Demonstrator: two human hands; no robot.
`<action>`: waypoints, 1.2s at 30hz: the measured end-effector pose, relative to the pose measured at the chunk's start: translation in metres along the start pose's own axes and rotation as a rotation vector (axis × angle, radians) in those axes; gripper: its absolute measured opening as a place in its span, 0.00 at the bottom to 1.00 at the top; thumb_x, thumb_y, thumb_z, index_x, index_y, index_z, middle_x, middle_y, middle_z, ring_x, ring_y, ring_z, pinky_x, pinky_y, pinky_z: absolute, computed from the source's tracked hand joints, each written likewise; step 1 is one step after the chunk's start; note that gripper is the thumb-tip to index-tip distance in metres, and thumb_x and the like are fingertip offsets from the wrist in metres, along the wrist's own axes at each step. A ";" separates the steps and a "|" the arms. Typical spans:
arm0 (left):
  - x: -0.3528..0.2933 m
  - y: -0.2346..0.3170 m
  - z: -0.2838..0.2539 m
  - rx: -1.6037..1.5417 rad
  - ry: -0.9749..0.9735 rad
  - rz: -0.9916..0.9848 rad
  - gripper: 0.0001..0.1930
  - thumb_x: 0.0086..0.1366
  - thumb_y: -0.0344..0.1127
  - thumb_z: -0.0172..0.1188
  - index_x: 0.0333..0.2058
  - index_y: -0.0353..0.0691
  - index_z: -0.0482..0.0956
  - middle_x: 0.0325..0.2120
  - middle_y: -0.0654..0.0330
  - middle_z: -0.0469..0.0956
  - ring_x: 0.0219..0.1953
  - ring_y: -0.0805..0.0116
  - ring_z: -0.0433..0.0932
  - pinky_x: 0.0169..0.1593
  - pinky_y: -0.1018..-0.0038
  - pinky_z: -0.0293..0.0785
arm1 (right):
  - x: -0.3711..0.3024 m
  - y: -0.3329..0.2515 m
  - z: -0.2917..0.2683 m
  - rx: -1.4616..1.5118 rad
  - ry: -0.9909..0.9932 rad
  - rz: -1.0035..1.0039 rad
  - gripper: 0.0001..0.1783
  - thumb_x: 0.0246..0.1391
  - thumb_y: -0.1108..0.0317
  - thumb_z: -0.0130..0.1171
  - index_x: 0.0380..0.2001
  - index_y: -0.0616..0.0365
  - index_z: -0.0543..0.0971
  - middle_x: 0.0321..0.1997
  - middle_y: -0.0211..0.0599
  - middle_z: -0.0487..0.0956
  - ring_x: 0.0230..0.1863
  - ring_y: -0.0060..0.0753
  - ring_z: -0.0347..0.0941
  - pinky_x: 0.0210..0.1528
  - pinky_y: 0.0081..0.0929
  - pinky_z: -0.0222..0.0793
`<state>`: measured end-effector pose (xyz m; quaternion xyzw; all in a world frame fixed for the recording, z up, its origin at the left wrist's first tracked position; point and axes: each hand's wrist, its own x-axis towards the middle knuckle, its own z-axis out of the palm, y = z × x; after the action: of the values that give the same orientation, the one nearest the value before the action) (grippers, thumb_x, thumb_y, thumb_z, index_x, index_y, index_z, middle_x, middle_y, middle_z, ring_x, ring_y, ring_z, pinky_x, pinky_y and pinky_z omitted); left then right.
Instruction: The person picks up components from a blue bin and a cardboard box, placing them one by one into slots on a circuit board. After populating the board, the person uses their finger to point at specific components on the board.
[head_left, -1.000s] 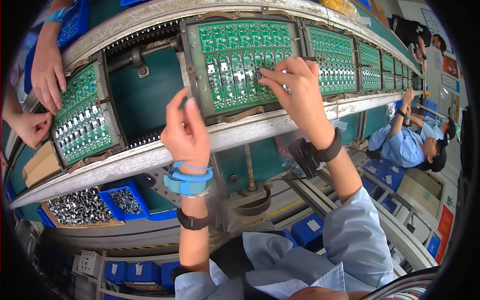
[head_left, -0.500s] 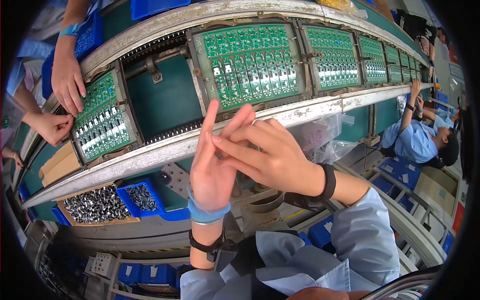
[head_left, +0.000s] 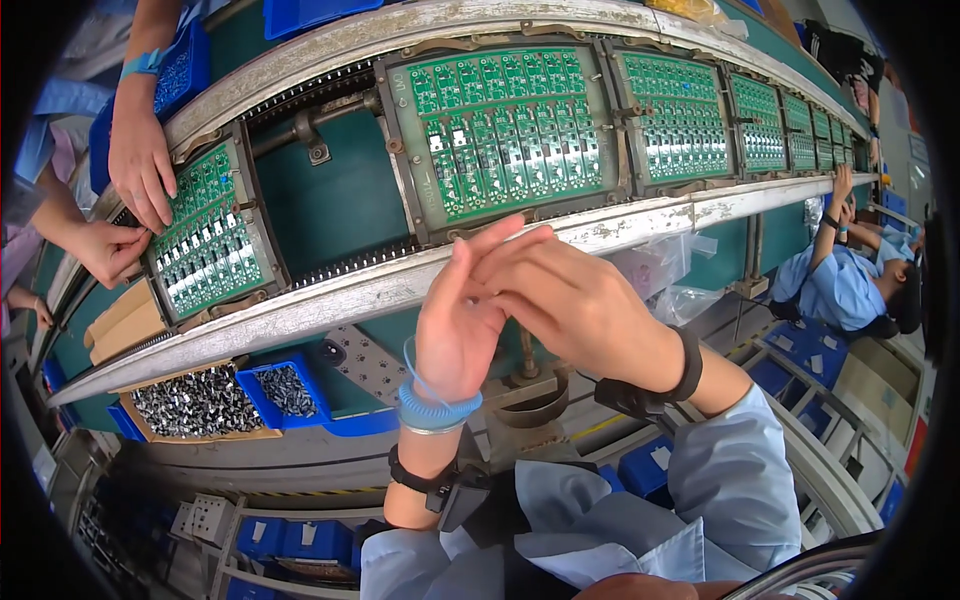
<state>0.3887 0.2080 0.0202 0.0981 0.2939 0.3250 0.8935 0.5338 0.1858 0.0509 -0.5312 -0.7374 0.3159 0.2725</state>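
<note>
Both my hands meet in front of the near rail, below a framed panel of green circuit boards (head_left: pixel 510 125). My left hand (head_left: pixel 455 335) is turned palm up with its fingers stretched out, partly covered by the other hand. A blue coiled wrist strap (head_left: pixel 437 410) circles that wrist. My right hand (head_left: pixel 590 305) has bent fingers, their tips pressed together against the left palm and fingers. Whatever lies between these fingertips is too small or hidden to make out. Neither hand touches the panel.
A worn metal rail (head_left: pixel 350 295) runs along the conveyor. Below it sit a carton of small metal parts (head_left: pixel 205 403), a blue bin (head_left: pixel 285 392) and a phone (head_left: pixel 370 365). At left, a co-worker's hands (head_left: pixel 140 170) touch another panel (head_left: pixel 210 240). Plastic bags (head_left: pixel 660 265) lie at right.
My hands have shifted slightly right and a little lower. The left fingers tilt further to the right, and my right fingertips have moved deeper over the left palm.
</note>
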 end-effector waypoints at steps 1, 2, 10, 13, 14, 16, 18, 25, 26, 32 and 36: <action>0.002 -0.002 0.001 -0.014 0.053 0.005 0.26 0.72 0.49 0.36 0.57 0.33 0.64 0.52 0.46 0.69 0.55 0.58 0.67 0.56 0.64 0.63 | 0.001 -0.001 -0.003 0.027 0.060 0.023 0.15 0.43 0.78 0.63 0.38 0.59 0.79 0.35 0.39 0.78 0.35 0.40 0.76 0.36 0.31 0.73; 0.005 -0.003 0.002 -0.028 0.107 0.011 0.24 0.72 0.48 0.37 0.53 0.33 0.67 0.48 0.49 0.73 0.49 0.64 0.71 0.50 0.68 0.67 | 0.003 -0.001 -0.006 0.054 0.118 0.044 0.15 0.44 0.79 0.63 0.39 0.59 0.79 0.36 0.39 0.78 0.35 0.39 0.76 0.36 0.30 0.73; 0.008 0.007 0.010 0.248 0.178 0.124 0.14 0.71 0.42 0.45 0.35 0.37 0.72 0.19 0.72 0.60 0.19 0.83 0.54 0.24 0.80 0.54 | 0.008 0.029 -0.043 0.909 0.242 0.468 0.12 0.52 0.80 0.60 0.41 0.66 0.77 0.38 0.39 0.81 0.40 0.25 0.78 0.43 0.21 0.74; 0.015 0.009 0.010 0.491 0.331 0.234 0.12 0.71 0.39 0.47 0.33 0.38 0.73 0.15 0.74 0.56 0.16 0.85 0.49 0.20 0.82 0.49 | 0.008 0.033 -0.052 0.809 0.200 0.552 0.11 0.52 0.79 0.59 0.40 0.68 0.77 0.39 0.41 0.81 0.40 0.25 0.78 0.45 0.21 0.74; 0.018 0.010 0.003 0.581 0.373 0.309 0.10 0.70 0.37 0.48 0.33 0.37 0.73 0.15 0.74 0.60 0.15 0.85 0.51 0.19 0.83 0.49 | 0.008 0.034 -0.054 0.760 0.180 0.591 0.10 0.53 0.79 0.59 0.40 0.69 0.77 0.39 0.42 0.80 0.40 0.26 0.79 0.46 0.21 0.74; 0.026 0.013 -0.013 0.664 0.413 0.384 0.09 0.70 0.34 0.48 0.33 0.37 0.74 0.16 0.73 0.64 0.14 0.85 0.53 0.19 0.84 0.49 | 0.005 0.042 -0.053 0.740 0.205 0.551 0.10 0.53 0.79 0.59 0.40 0.68 0.77 0.39 0.41 0.80 0.39 0.25 0.78 0.45 0.21 0.74; 0.036 0.015 -0.032 0.993 0.543 0.575 0.07 0.68 0.34 0.52 0.33 0.37 0.74 0.12 0.72 0.60 0.14 0.84 0.52 0.19 0.82 0.48 | 0.004 0.051 -0.049 0.713 0.248 0.463 0.09 0.53 0.79 0.59 0.39 0.68 0.78 0.39 0.39 0.80 0.39 0.24 0.77 0.43 0.20 0.74; 0.066 0.006 -0.070 1.340 0.728 0.670 0.07 0.63 0.34 0.59 0.33 0.37 0.74 0.08 0.67 0.54 0.13 0.81 0.50 0.19 0.77 0.46 | 0.020 0.112 -0.036 -0.079 0.286 0.208 0.06 0.49 0.78 0.62 0.33 0.61 0.81 0.34 0.34 0.78 0.33 0.25 0.75 0.37 0.20 0.69; 0.069 0.004 -0.073 1.329 0.761 0.702 0.07 0.62 0.34 0.59 0.33 0.37 0.74 0.08 0.67 0.53 0.12 0.80 0.50 0.19 0.76 0.46 | 0.022 0.120 -0.033 -0.236 0.293 0.141 0.06 0.48 0.77 0.63 0.32 0.60 0.81 0.33 0.34 0.77 0.32 0.25 0.74 0.35 0.20 0.68; 0.081 0.002 -0.088 1.352 0.799 0.690 0.07 0.62 0.34 0.59 0.34 0.37 0.75 0.08 0.67 0.51 0.12 0.80 0.49 0.19 0.76 0.45 | 0.030 0.149 -0.010 -0.326 0.281 0.134 0.06 0.46 0.76 0.64 0.30 0.58 0.81 0.31 0.35 0.75 0.31 0.31 0.71 0.33 0.24 0.66; 0.086 0.000 -0.095 1.372 0.801 0.668 0.07 0.62 0.34 0.59 0.34 0.37 0.75 0.08 0.67 0.51 0.12 0.80 0.49 0.19 0.76 0.45 | 0.035 0.156 -0.002 -0.406 0.262 0.073 0.06 0.46 0.76 0.64 0.30 0.58 0.81 0.32 0.35 0.75 0.32 0.33 0.70 0.32 0.25 0.65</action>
<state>0.3859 0.2615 -0.0959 0.5755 0.6741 0.3315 0.3233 0.6210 0.2562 -0.0634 -0.6378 -0.7244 0.0992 0.2421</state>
